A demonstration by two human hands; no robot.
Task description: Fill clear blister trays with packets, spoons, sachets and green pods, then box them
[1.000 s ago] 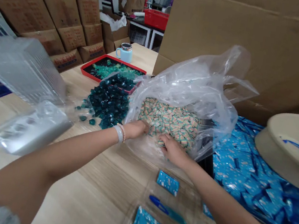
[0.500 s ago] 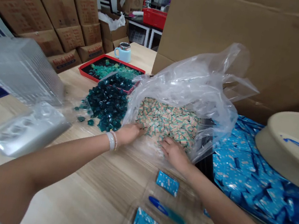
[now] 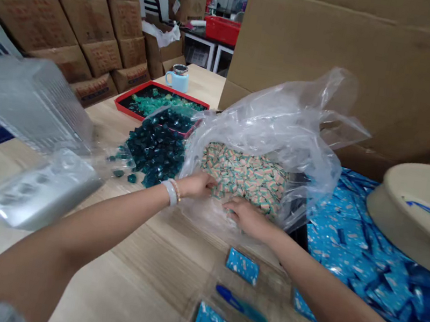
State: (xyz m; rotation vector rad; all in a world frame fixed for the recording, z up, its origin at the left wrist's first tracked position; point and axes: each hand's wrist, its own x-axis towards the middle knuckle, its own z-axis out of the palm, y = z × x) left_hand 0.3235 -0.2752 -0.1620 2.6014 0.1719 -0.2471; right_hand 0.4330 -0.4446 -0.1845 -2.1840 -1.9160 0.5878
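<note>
A clear plastic bag (image 3: 286,123) lies open on the wooden table (image 3: 133,268), full of small peach-and-green wrapped pieces (image 3: 249,174). My left hand (image 3: 197,185), with a white band at the wrist, reaches into the bag's mouth with fingers curled on the pieces. My right hand (image 3: 245,215) rests at the bag's front edge, fingers bent into the pile. What either hand grips is too small to make out. In front of me lies a clear blister tray (image 3: 241,301) with blue packets and blue pens in its pockets.
A pile of dark teal wrapped pieces (image 3: 156,146) sits left of the bag, a red tray (image 3: 126,103) and a blue mug (image 3: 179,76) behind it. Clear tray stacks (image 3: 32,99) stand at left. Blue packets (image 3: 366,261), a beige basin (image 3: 418,215) and a big cardboard box (image 3: 357,58) are right.
Both hands shifted slightly among the pieces at the bag's mouth; the left moved back in a little and the right slid leftward. Nothing else moved.
</note>
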